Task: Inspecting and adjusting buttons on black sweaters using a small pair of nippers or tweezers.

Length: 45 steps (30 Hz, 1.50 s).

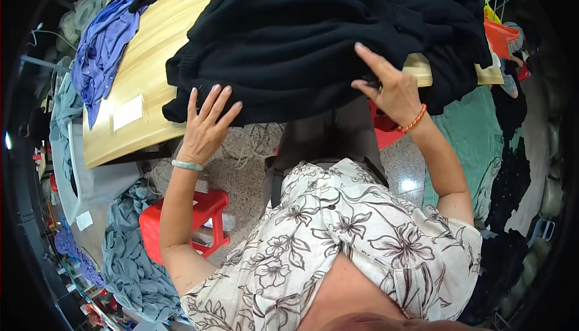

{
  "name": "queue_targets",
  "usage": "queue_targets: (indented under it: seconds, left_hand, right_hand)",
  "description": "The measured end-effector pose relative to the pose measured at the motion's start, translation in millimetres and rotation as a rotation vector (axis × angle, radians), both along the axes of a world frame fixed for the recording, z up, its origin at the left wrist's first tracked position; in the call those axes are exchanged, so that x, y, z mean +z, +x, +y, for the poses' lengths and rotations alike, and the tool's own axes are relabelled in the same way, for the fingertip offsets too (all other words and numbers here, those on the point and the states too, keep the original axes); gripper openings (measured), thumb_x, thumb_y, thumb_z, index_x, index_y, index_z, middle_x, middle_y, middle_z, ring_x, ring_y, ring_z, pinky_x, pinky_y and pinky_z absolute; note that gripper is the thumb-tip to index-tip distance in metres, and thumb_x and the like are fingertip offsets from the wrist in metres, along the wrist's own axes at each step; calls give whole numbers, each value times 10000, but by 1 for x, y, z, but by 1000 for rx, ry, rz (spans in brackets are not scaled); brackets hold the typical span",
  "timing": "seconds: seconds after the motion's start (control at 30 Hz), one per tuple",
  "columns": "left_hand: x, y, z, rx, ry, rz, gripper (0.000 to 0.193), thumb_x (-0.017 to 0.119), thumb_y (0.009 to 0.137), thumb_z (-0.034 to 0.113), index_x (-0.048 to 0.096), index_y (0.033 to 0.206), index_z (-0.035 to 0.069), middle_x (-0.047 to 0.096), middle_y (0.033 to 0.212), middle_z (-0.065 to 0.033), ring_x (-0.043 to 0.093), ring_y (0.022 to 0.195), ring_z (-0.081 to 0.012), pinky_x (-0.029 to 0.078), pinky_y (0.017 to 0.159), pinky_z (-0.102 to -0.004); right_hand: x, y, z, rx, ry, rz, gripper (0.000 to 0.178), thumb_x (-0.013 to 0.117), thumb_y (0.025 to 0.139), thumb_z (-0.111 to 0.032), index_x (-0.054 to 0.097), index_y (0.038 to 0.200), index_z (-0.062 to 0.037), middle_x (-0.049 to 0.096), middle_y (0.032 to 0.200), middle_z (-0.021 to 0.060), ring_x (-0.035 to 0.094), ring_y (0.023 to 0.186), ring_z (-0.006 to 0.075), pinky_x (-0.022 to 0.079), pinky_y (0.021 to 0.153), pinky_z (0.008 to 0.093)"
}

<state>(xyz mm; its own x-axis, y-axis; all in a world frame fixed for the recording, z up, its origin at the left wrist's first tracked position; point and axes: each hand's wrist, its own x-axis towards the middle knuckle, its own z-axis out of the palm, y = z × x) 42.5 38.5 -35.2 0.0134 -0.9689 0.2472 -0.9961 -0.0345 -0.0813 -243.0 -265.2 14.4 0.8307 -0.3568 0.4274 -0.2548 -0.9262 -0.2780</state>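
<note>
A black knitted garment [271, 47] lies in soft folds over the table in front of me, its near edge hanging over the table's front. My left hand [208, 120] rests on its lower left part, fingers spread and lying flat on the cloth. Over the right part of the same garment is my right hand [389, 87], its index finger stretched out and the thumb apart from it. The other fingers of that hand are partly hidden. Neither hand grips the cloth.
The wooden table top [160, 41] shows at the left, with a white paper [128, 113] on it. A purple garment [108, 41] hangs off its left end. Red stools [205, 216], a grey-green cloth heap [136, 252] and green cloth [467, 138] lie around me.
</note>
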Motion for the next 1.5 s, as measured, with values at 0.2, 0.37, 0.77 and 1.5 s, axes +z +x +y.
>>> queue_targets:
  seconds: [0.2, 0.37, 0.77, 1.5]
  left_hand:
    - [31, -8, -22, -115, -254, 415, 441, 699, 761, -26, 677, 1194, 53, 683, 1169, -123, 621, 1179, -320, 411, 1110, -473]
    - [100, -38, -29, -118, -387, 757, 227, 673, 851, -38, 696, 1075, -10, 701, 909, -130, 672, 727, -225, 511, 669, -280]
    - [118, 3, 22, 302, -1165, 1220, 192, 596, 1043, 173, 682, 1033, 2, 702, 963, -57, 633, 842, -98, 529, 792, -259]
    - [-4, 202, -171, 777, -76, 1273, 498, 756, 901, 317, 636, 1249, -18, 618, 768, -26, 551, 641, -94, 453, 583, -248]
  right_hand:
    - [4, 8, -10, -84, 68, 33, 718, 823, 812, -334, 540, 1442, -136, 671, 1270, 162, 690, 1031, 367, 577, 840, 391]
    - [33, 38, 81, 425, 615, -339, 712, 903, 736, -166, 587, 1358, -22, 661, 1319, 135, 658, 1184, 237, 519, 985, 313]
    - [90, -51, -11, -177, 49, -389, 404, 660, 643, 122, 711, 1009, -43, 706, 977, 129, 717, 904, 310, 569, 787, 339]
    - [9, 155, -283, -276, 913, 314, 787, 782, 863, -452, 503, 1470, -36, 598, 700, 5, 374, 456, 61, 262, 411, 247]
